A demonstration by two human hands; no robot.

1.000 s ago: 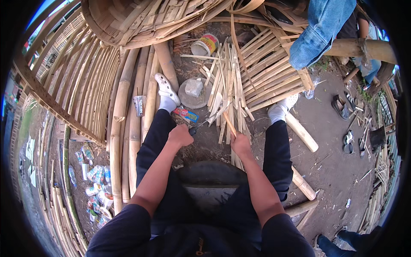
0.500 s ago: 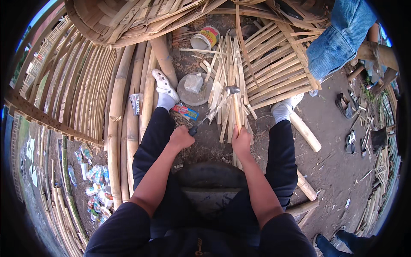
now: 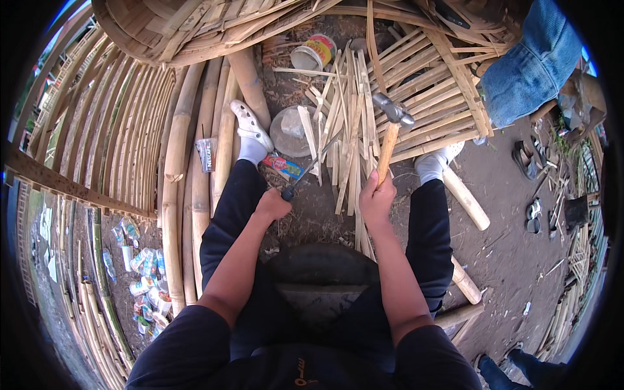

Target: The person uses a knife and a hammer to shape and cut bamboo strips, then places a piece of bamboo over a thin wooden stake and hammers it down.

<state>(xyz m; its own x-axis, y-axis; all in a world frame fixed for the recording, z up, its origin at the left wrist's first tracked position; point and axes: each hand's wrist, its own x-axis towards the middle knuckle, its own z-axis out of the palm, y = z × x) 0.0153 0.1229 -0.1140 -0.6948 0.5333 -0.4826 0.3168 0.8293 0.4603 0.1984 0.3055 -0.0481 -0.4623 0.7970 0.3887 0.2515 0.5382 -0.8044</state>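
Our left hand [image 3: 273, 205] grips a slim black-handled metal tool [image 3: 288, 194], our right hand [image 3: 377, 198] a wooden-handled steel hammer [image 3: 388, 151], near pale bamboo strips [image 3: 354, 130] heaped on brown earth [image 3: 315, 224], seemingly already split, the remainder unclear.

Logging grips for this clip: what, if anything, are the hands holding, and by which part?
The left hand holds a long thin tool by its dark handle; the right hand, a hammer by its wooden handle, away from the metal head.
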